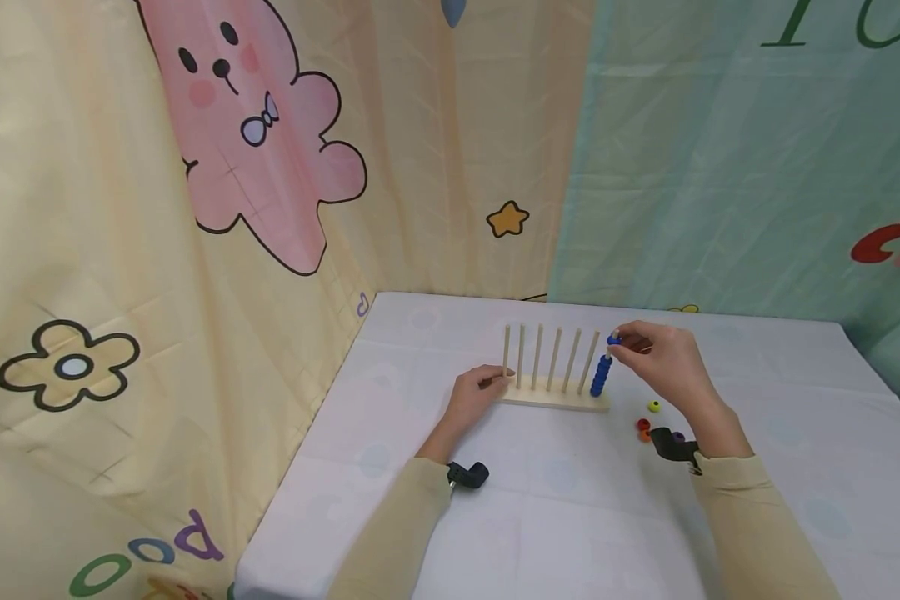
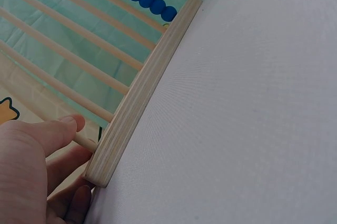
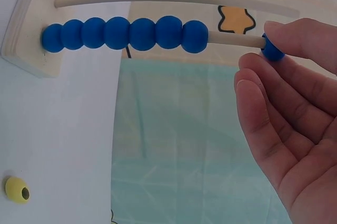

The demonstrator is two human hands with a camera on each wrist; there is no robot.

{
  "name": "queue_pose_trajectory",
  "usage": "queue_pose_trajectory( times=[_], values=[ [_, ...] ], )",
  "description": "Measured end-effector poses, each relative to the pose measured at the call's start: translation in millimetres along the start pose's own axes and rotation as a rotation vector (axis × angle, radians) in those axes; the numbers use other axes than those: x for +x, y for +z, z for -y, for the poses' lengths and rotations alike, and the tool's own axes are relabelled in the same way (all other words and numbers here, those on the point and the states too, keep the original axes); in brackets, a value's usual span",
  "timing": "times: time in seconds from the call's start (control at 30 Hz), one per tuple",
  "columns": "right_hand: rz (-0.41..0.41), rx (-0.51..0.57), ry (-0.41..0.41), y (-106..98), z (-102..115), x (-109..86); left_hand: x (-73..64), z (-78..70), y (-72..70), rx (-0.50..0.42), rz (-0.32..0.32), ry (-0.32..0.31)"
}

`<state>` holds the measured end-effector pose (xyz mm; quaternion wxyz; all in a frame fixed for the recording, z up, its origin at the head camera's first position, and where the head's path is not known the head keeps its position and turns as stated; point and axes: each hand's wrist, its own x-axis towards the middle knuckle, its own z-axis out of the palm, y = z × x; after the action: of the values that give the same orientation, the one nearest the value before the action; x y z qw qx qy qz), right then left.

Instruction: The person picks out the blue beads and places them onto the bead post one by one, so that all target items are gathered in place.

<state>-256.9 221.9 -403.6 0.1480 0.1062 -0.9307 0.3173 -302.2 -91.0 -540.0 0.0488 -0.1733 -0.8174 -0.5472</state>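
A wooden peg rack (image 1: pixel 551 401) with a row of upright pegs stands on the table. At its left end my left hand (image 1: pixel 472 393) grips the outermost peg (image 2: pixel 84 142) low down, with fingers around the end of the base. Several blue beads (image 3: pixel 117 33) are stacked at the bottom of the rightmost peg. At the top of that same peg my right hand (image 1: pixel 667 360) pinches another blue bead (image 3: pixel 273 50) between thumb and fingers. A stretch of bare peg shows between this bead and the stack. The other pegs carry no beads.
Loose beads lie on the white tablecloth (image 1: pixel 555 517) right of the rack: a yellow bead (image 1: pixel 653 407), a red bead (image 1: pixel 642 424), an orange bead (image 1: pixel 645 436) and a purple bead (image 1: pixel 678 437) partly behind the right wrist camera. A printed curtain (image 1: pixel 450 150) hangs behind the table.
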Motion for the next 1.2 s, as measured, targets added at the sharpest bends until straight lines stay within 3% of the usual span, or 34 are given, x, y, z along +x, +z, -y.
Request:
queue_pose_trajectory(
  times=[1.2],
  values=[
    [0.052, 0.004, 0.006, 11, -12, -3.3, 0.9, -1.5, 0.0, -0.002, 0.003, 0.005]
  ],
)
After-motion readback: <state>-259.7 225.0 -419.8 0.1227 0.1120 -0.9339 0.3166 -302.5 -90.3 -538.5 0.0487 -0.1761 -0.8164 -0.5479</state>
